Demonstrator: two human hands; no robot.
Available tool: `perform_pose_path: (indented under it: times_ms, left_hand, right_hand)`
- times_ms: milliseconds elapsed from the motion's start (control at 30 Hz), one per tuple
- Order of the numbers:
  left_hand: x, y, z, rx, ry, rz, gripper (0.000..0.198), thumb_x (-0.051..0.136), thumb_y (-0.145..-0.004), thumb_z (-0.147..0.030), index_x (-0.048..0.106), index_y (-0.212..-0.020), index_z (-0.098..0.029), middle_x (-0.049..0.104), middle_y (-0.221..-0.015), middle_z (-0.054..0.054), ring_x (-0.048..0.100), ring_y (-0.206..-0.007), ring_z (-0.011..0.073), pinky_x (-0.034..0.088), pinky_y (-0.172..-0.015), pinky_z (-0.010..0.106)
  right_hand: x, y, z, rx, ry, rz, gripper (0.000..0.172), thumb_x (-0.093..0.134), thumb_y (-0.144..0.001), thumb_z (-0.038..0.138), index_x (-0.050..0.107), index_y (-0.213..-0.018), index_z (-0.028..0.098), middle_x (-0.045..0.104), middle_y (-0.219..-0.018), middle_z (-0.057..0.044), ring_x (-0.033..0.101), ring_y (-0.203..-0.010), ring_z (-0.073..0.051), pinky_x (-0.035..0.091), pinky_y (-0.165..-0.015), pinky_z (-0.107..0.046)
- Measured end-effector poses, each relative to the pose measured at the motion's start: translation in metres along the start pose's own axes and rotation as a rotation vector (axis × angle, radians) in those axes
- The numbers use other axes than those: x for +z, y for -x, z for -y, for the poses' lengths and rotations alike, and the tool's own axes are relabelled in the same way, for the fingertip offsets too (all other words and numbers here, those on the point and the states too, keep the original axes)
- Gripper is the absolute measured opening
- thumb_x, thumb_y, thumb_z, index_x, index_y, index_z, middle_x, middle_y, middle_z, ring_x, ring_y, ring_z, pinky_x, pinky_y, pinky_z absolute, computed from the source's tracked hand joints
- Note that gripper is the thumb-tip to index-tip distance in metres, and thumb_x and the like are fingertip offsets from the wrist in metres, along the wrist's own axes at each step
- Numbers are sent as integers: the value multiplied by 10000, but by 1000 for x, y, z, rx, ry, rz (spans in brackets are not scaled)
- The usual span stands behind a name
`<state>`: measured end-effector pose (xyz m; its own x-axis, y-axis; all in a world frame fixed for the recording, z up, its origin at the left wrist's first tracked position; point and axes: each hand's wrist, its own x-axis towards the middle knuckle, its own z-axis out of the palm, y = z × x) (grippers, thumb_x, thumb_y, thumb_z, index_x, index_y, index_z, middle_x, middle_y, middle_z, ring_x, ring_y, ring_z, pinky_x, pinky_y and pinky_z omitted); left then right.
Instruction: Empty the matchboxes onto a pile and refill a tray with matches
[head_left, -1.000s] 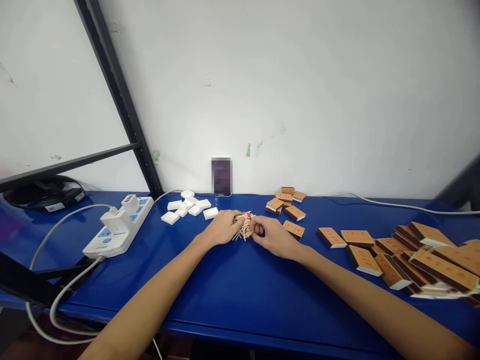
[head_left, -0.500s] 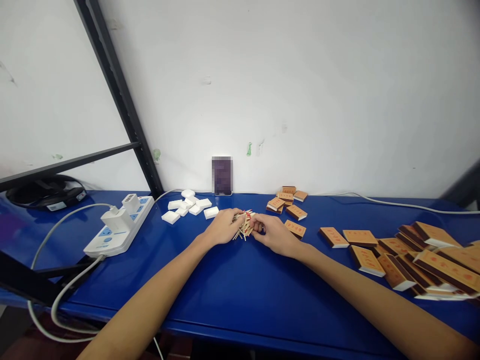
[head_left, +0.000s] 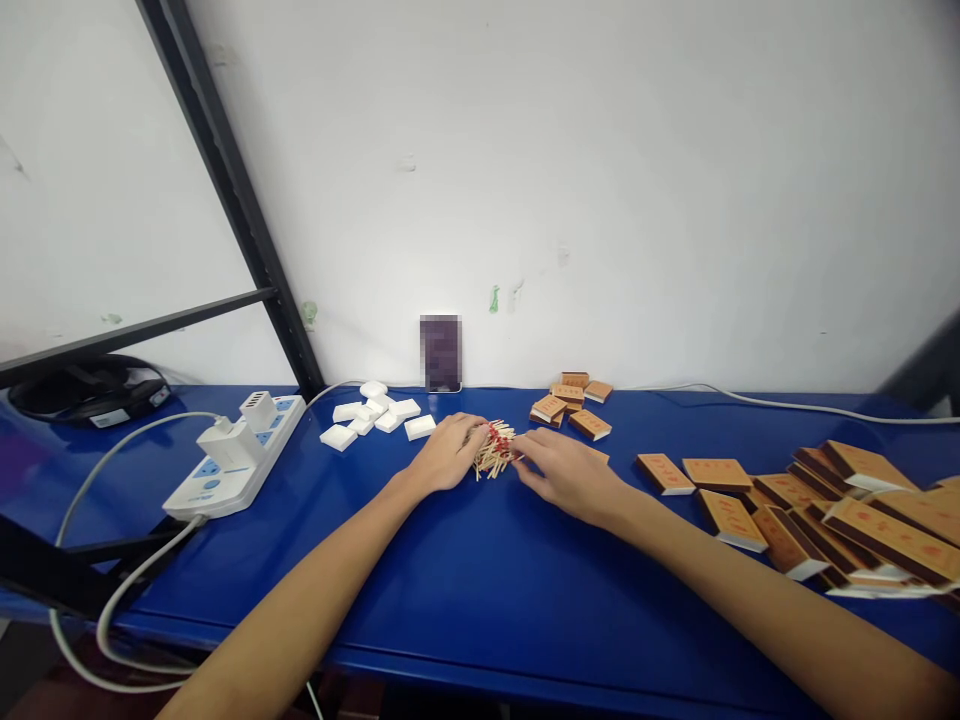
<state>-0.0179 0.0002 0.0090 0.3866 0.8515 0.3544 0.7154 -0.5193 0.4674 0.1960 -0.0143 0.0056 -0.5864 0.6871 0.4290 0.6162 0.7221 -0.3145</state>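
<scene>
Matches [head_left: 493,455] heaped on blue table [head_left: 465,590], dial centre | left hand [head_left: 448,452] cupped against them at 9 o'clock, right hand [head_left: 564,472] with bent fingers at 3 o'clock; whether either clasps any, cannot tell | risk: uneven pressure could scatter them | matchboxes [head_left: 716,472] past 3 o'clock: red characters, illegible
</scene>
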Motion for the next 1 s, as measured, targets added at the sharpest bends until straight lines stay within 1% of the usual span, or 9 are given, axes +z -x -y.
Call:
perform_pose_path:
  times_ms: [100, 233, 367, 467, 567, 667, 767, 833, 1000]
  left_hand:
    - [0, 1, 2, 2, 3, -16, 419, 310, -1028, -381, 630, -1165, -149, 653, -1197, 94, 566, -1157, 219, 398, -1069, 379]
    - [-3, 4, 7, -13, -8, -50, 422, 306, -1031, -388, 618, -1203, -160, 604, -1263, 102, 526, -1226, 220, 380, -1109, 395]
    - [-11, 9, 1, 87, -77, -124, 348, 391, -1002, -355, 627, -1196, -188, 559, -1314, 102, 477, -1273, 239, 361, -1124, 424]
    - [-15, 12, -13, 236, -180, -77, 294, 524, -937, -369, 637, -1177, -240, 534, -1363, 83, 439, -1298, 279, 330, -1129, 474]
    - [-12, 14, -26, 340, -238, 48, 539, 657, -829, -524, 568, -1300, -277, 458, -1457, 98, 366, -1361, 344, 269, -1148, 538]
    - [-3, 15, -31, 378, -277, 115, 717, 674, -778, -619, 493, -1387, -285, 383, -1517, 126, 290, -1412, 385, 225, -1154, 583]
    - [5, 14, -28, 354, -321, 94, 635, 642, -839, -533, 483, -1393, -265, 354, -1530, 142, 257, -1434, 377, 227, -1153, 584]
    - [7, 13, -24, 309, -336, 55, 545, 610, -876, -434, 496, -1379, -257, 356, -1523, 142, 261, -1431, 368, 243, -1147, 580]
    - [8, 12, -20, 200, -323, 27, 494, 589, -880, -332, 504, -1362, -266, 378, -1497, 136, 291, -1405, 355, 282, -1122, 580]
  right_hand:
    - [-15, 15, -11, 56, 155, -39, 177, 496, -880, 182, 619, -1006, 195, 624, -1012, -135, 574, -978, -286, 449, -858, -431]
    - [-20, 31, -32, 204, 379, -14, 307, 521, -859, 217, 610, -1152, 190, 605, -1136, -172, 579, -1044, -327, 478, -831, -442]
    - [-19, 37, -40, 256, 315, 74, 322, 481, -892, 248, 617, -1180, 198, 629, -1096, -152, 615, -1012, -307, 489, -843, -444]
    - [-23, 35, -35, 207, 216, -4, 330, 490, -891, 265, 613, -1191, 201, 636, -1119, -143, 604, -1049, -304, 470, -898, -460]
    - [-27, 30, -25, 181, 40, -156, 238, 539, -877, 311, 627, -1080, 224, 665, -1096, -100, 606, -1044, -284, 454, -928, -465]
    - [-23, 26, -18, 300, -301, -267, 210, 605, -837, 357, 601, -1006, 232, 692, -986, -60, 650, -909, -237, 496, -866, -430]
    - [-15, 21, -15, 482, -766, -336, 273, 714, -745, 387, 569, -915, 229, 687, -915, -32, 677, -833, -204, 536, -801, -376]
    - [-10, 19, -14, 580, -986, -360, 333, 777, -679, 383, 557, -871, 223, 684, -873, -17, 688, -814, -196, 551, -782, -357]
    - [-4, 14, -12, 662, -1180, -354, 325, 774, -682, 377, 528, -835, 228, 697, -837, -6, 715, -865, -210, 589, -782, -368]
